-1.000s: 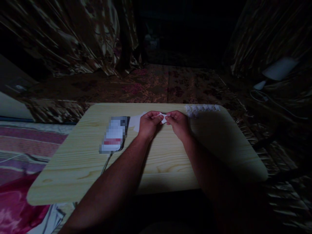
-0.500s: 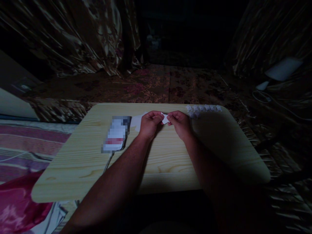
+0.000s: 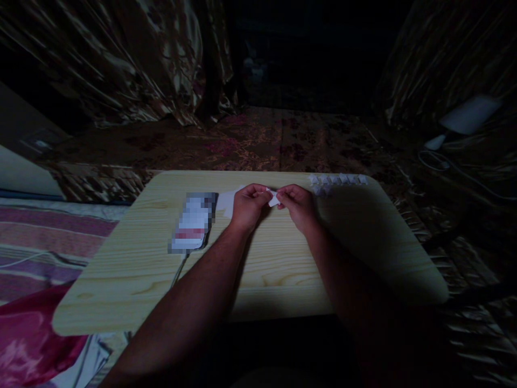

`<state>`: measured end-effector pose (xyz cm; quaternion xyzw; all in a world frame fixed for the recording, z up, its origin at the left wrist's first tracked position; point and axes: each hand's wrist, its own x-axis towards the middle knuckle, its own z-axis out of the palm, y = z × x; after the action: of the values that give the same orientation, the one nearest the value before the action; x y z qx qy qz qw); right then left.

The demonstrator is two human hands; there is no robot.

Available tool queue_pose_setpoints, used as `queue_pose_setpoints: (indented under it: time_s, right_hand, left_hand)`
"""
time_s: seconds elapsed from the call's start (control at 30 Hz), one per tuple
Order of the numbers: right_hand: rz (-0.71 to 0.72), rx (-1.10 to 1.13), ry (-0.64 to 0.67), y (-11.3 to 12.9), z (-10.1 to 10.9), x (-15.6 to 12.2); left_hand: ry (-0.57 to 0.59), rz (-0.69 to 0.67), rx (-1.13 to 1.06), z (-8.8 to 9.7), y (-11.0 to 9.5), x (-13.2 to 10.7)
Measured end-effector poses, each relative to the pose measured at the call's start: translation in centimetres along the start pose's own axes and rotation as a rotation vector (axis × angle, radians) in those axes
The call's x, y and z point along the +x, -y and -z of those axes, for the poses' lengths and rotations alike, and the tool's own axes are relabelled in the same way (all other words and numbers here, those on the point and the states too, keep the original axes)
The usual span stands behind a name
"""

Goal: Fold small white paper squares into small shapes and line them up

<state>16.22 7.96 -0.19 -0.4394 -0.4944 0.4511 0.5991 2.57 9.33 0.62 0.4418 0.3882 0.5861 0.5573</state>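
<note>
A small white folded paper piece (image 3: 273, 199) is pinched between both hands above the far middle of a light wooden table (image 3: 258, 269). My left hand (image 3: 247, 206) grips its left end with curled fingers. My right hand (image 3: 296, 206) pinches its right end. Both hands rest near the tabletop. A sheet of white paper (image 3: 226, 202) lies just left of my left hand. A row of several small folded white paper pieces (image 3: 338, 180) lies along the table's far right edge.
A phone (image 3: 193, 222) lies on the table left of the hands, with a cable running off the front edge. Patterned dark cloth surrounds the table. A red cloth (image 3: 24, 345) lies at lower left. A white object (image 3: 464, 116) sits at right.
The two hands have drawn slightly closer around the paper piece, which shows less. The view shifted a little to the left early on.
</note>
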Motion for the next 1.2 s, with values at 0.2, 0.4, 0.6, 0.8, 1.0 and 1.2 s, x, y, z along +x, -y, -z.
queue_pose_setpoints:
  time_s: [0.2, 0.4, 0.6, 0.8, 1.0, 1.2]
  right_hand:
    - [-0.014, 0.008, 0.007, 0.25, -0.10, -0.11]
    - [-0.016, 0.001, 0.029, 0.06, -0.06, -0.08]
    - [-0.012, 0.002, 0.036, -0.04, -0.03, -0.08]
    - [-0.016, -0.008, 0.022, 0.04, -0.10, -0.03]
    - [-0.012, -0.018, 0.003, 0.09, -0.12, 0.05]
    - [-0.020, -0.026, -0.008, 0.10, -0.15, 0.07]
  left_hand:
    - [0.020, 0.047, -0.078, 0.13, 0.03, 0.15]
    - [0.059, 0.109, -0.157, 0.38, 0.22, 0.32]
    - [0.073, 0.121, -0.190, 0.42, 0.32, 0.37]
    - [0.070, 0.139, -0.193, 0.31, 0.21, 0.43]
    - [0.102, 0.121, -0.183, 0.15, -0.14, 0.14]
    - [0.091, 0.087, -0.144, 0.01, -0.01, -0.02]
